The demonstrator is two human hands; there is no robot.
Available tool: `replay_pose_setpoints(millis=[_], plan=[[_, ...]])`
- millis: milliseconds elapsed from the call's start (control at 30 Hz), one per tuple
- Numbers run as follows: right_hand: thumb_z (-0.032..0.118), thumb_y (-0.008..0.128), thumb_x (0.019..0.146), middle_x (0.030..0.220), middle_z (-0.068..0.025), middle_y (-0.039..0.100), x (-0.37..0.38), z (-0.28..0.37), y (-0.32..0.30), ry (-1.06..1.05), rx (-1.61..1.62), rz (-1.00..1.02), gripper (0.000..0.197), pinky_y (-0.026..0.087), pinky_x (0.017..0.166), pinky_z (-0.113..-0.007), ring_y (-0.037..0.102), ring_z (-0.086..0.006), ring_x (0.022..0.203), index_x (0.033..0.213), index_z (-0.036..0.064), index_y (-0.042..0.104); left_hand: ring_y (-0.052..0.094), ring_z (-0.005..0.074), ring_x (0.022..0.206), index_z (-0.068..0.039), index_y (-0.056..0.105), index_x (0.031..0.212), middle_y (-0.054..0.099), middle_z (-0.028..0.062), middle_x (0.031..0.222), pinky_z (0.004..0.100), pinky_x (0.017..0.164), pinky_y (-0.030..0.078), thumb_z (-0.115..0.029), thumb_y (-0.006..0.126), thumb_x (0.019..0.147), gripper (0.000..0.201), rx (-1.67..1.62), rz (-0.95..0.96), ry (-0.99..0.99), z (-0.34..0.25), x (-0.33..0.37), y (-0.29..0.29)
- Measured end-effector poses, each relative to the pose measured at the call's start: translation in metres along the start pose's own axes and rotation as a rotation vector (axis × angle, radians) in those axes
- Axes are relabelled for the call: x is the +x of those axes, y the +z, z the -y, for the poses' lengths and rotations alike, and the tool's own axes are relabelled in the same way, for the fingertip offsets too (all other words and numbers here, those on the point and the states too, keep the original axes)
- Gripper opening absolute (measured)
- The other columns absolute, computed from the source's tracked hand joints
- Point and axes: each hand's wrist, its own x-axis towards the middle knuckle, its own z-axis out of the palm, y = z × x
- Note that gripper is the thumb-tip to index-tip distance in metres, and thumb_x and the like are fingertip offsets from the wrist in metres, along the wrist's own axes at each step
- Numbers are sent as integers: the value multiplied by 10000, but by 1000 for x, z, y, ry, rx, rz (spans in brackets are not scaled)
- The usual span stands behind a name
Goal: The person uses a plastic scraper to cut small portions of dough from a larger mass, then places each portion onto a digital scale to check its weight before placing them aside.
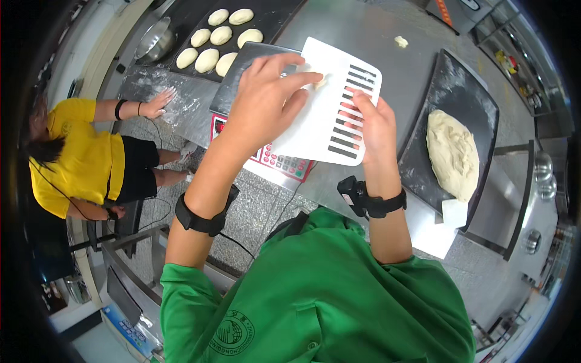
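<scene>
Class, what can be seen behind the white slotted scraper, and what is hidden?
Beyond the scraper, parts of a scale, a dark tray and the metal table show; through its slots, part of the right hand. Anything behind its solid part is covered.

Through a head-worn fisheye, I face down, close above the bare left hand (266, 94) and bare right hand (379, 130).

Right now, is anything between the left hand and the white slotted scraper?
Only a small pale bit, apparently dough, at a fingertip of the left hand, on the scraper. Nothing else visible blocks it; the right hand holds the slotted side.
</scene>
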Motion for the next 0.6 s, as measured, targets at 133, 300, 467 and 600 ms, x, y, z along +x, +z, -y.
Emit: replay_pose_setpoints(millis=[133, 300, 467, 600], plan=[[149, 482, 797, 780, -96, 560, -30, 1, -22, -22, 65, -116, 218, 452, 538, -228, 547, -133, 630, 924, -25, 516, 415, 270, 998, -158, 610, 901, 512, 76, 1017, 392, 839, 314, -147, 552, 704, 206, 57, -88, 60, -18, -10, 12], [154, 481, 799, 800, -96, 558, -63, 2, -55, -65, 103, -294, 225, 438, 546, -223, 545, -132, 650, 932, -23, 517, 389, 280, 1061, -176, 628, 865, 520, 53, 1001, 453, 889, 269, -237, 578, 696, 187, 194, -52, 161, -55, -14, 25], [162, 485, 795, 839, -80, 557, -69, 6, -109, -90, 226, -374, 231, 430, 591, -231, 538, -133, 732, 946, -10, 521, 389, 273, 1067, -132, 639, 807, 525, 59, 991, 462, 893, 264, -266, 592, 681, 190, 143, -24, 225, -100, 3, 37], [190, 504, 787, 854, -67, 556, -65, 27, -157, -104, 245, -531, 253, 436, 626, -247, 538, -132, 733, 968, 13, 515, 377, 291, 1079, -110, 631, 827, 525, 90, 1007, 411, 890, 289, -253, 572, 708, 195, -109, 68, 120, -112, 20, 59]])
